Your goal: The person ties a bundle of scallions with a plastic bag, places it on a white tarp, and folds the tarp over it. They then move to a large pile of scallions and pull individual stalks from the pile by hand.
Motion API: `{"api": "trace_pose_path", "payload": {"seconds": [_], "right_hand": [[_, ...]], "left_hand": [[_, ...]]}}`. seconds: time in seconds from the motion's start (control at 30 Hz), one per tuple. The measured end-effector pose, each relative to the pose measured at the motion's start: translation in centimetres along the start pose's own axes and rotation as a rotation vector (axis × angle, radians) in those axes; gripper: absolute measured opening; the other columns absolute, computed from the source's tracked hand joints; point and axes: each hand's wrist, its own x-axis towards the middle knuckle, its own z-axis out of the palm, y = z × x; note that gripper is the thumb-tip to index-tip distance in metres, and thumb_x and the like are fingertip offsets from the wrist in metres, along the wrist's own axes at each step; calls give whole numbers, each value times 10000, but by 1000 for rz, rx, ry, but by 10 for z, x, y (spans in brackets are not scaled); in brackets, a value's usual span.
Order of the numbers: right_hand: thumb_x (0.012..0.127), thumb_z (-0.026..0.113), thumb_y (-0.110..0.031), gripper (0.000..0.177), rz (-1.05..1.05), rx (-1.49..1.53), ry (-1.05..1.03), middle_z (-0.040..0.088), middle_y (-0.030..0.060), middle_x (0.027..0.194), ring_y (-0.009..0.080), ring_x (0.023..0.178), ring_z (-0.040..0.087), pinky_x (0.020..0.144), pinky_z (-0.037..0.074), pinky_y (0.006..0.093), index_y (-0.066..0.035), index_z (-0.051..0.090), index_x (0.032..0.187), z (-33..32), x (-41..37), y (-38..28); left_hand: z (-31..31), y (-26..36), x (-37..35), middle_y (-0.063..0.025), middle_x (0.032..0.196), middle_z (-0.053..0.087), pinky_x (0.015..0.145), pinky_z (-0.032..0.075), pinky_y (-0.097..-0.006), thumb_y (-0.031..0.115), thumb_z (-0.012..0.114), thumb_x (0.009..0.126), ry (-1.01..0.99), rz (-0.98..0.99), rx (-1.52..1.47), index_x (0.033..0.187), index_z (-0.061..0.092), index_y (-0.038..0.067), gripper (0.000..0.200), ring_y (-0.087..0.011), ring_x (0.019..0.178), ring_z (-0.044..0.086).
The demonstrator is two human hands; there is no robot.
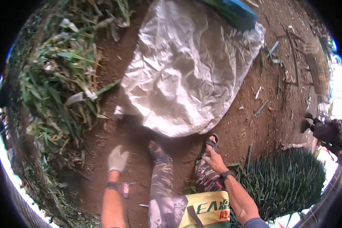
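My left hand (117,159), in a pale glove, hangs over the brown soil with thumb and fingers apart and nothing visible in it. Bare, my right hand (216,161) is beside my right lower leg with its fingers curled together; whether anything is inside cannot be made out. In front of my feet a crumpled silvery sheet (186,72) is spread on the ground, apart from both hands. To the right of my right forearm lies a big dense bundle of green onions (285,182).
A heap of cut green leaves and stalks (60,91) covers the left side. A blue wrapped bundle (235,13) rests on the sheet's far edge. A wooden frame (294,57) lies at upper right. Another person, in dark clothing (326,133), is at the right edge.
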Motion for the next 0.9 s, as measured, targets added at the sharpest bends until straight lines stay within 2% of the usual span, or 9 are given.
{"api": "trace_pose_path", "payload": {"seconds": [0.1, 0.17, 0.27, 0.4, 0.67, 0.77, 0.83, 0.87, 0.9], "right_hand": [[909, 696, -234, 402, 105, 113, 133, 694, 211, 1065, 389, 1005, 684, 906, 516, 433, 21, 579, 1196, 34, 55, 53], [912, 706, -185, 391, 235, 407, 192, 675, 121, 990, 254, 857, 675, 722, 546, 386, -12, 559, 1230, 60, 97, 119], [903, 724, -115, 469, 393, 608, 264, 594, 20, 880, 113, 752, 598, 531, 489, 287, -47, 488, 1303, 54, 142, 111], [899, 736, -112, 360, 492, 910, 414, 571, -25, 897, 73, 761, 567, 553, 469, 255, -79, 521, 1187, 67, 191, 113], [877, 754, -125, 226, 360, 1238, 451, 592, -42, 935, 100, 856, 563, 795, 486, 336, -144, 583, 1023, 92, 220, 150], [885, 702, -56, 449, 247, 1493, 338, 592, 41, 1291, 189, 1118, 619, 991, 539, 411, -71, 544, 1305, 89, 206, 107], [911, 718, -113, 429, 286, 1494, 266, 605, 20, 1258, 184, 1069, 629, 761, 573, 369, -83, 550, 1305, 95, 204, 98], [924, 726, -141, 421, 305, 1494, 229, 611, 10, 1242, 182, 1044, 634, 646, 590, 348, -89, 554, 1304, 98, 203, 93], [922, 737, -157, 437, 272, 1450, 254, 630, 19, 1204, 188, 1019, 644, 652, 584, 352, -79, 552, 1310, 103, 205, 86]], "left_hand": [[28, -13, 48, -235, 1265, 675, 1030, 503, -436, 279, 732, 882, -5, 25, 29, 1301, 634, 0, 513, -382, 1177, 650], [51, -28, 76, -234, 1305, 653, 1053, 484, -438, 279, 713, 894, -15, 24, 57, 1322, 621, -5, 522, -381, 1209, 627], [75, -42, 116, -238, 1346, 626, 1071, 465, -442, 283, 708, 908, -22, 35, 109, 1359, 588, -8, 550, -390, 1240, 602], [92, -46, 155, -244, 1360, 616, 1076, 459, -439, 312, 705, 916, 34, 4, 168, 1386, 565, -7, 585, -397, 1264, 587], [124, -55, 234, -202, 1350, 619, 1004, 470, -371, 386, 736, 915, 209, -313, -317, 1474, 482, -21, 736, -275, 1217, 593], [143, -92, 272, -79, 1236, 670, 842, 523, -326, 416, 727, 937, 198, -349, -469, 1493, 474, 8, 735, -156, 1032, 626], [151, -83, 277, -107, 1119, 693, 846, 530, -320, 306, 681, 977, 180, -188, -608, 1356, 600, -58, 532, -157, 943, 633], [148, -67, 275, -105, 982, 720, 790, 523, -330, 298, 671, 985, 191, -276, -580, 1220, 681, -59, 428, -146, 841, 630], [150, -75, 278, -115, 940, 719, 768, 515, -334, 300, 673, 985, 174, -281, -468, 1178, 698, -55, 405, -149, 819, 626]]}}
